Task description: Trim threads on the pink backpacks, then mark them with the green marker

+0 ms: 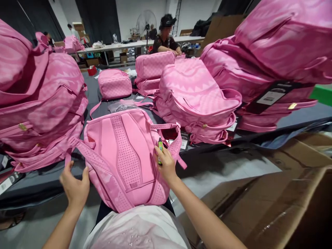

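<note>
A pink backpack [103, 138] leans between my lap and the table edge, its padded back panel and shoulder straps facing me. My right hand [166, 165] is closed at the bag's right side around a small yellow-green marker [160, 149] with black ends, held upright. Its fingers rest against the bag beside the right shoulder strap [176, 143]. At the left side, my left hand [75, 185] has its thumb and fingers apart. Its fingertips are at the hanging end of the left shoulder strap [88, 152]; whether they touch it I cannot tell.
Pink backpacks are piled at the left [52, 93], centre right [192, 90] and far right [280, 48]. Smaller pink bags [115, 83] stand farther back on the dark table [90, 83]. Cardboard boxes [249, 204] fill the lower right. Another person [166, 39] works across the table.
</note>
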A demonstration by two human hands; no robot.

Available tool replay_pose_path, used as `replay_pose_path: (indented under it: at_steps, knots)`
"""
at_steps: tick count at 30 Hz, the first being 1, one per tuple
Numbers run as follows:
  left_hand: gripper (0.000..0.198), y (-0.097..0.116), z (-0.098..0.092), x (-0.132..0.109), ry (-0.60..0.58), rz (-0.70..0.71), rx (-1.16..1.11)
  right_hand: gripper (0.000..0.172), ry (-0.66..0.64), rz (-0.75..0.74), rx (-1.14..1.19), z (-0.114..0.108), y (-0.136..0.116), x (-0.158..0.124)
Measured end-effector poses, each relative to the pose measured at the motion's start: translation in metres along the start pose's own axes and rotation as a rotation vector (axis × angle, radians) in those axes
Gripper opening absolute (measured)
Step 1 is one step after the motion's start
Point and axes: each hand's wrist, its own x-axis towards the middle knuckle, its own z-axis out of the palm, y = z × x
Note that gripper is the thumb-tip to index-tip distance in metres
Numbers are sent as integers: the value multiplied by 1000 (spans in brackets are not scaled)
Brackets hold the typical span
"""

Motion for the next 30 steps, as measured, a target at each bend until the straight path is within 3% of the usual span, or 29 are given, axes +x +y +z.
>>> replay_pose_path:
  at_steps: [2,3,4,5,7,9,12,15,17,20,22,24,27,30]
  knots:
    - [47,45,3,12,88,461,-31,57,40,11,7,2,3,-7]
    - [39,72,12,19,-2,684,-110,61,39,-3,31,5,0,-9]
    - [34,99,27,28,-175,887,-146,63,33,-23,55,10,-5,-10]
    - [33,125,46,37,-342,1024,-105,65,30,-43,73,14,-9,-10]
    - [31,168,92,58,-482,1228,46,66,46,-48,91,21,-13,-11]
    - [29,193,135,76,-603,1348,191,66,84,-18,101,22,-11,-12]
    - [36,205,175,93,-775,1469,273,65,121,24,111,18,-2,-15]
    - [40,203,183,113,-817,1591,211,64,130,25,114,16,4,-18]
    - [46,199,179,139,-732,1595,237,65,122,10,127,16,5,-20]
    - [49,196,169,179,-539,1458,371,65,111,34,164,15,7,-22]
    - [49,195,163,188,-474,1387,440,63,115,106,213,11,6,-20]
    - [50,196,156,175,-478,1398,448,59,133,218,305,5,5,-14]
    - [52,198,151,132,-570,1460,419,49,140,366,483,-4,1,3]
    - [53,202,150,99,-635,1401,433,33,141,495,596,-10,-2,20]
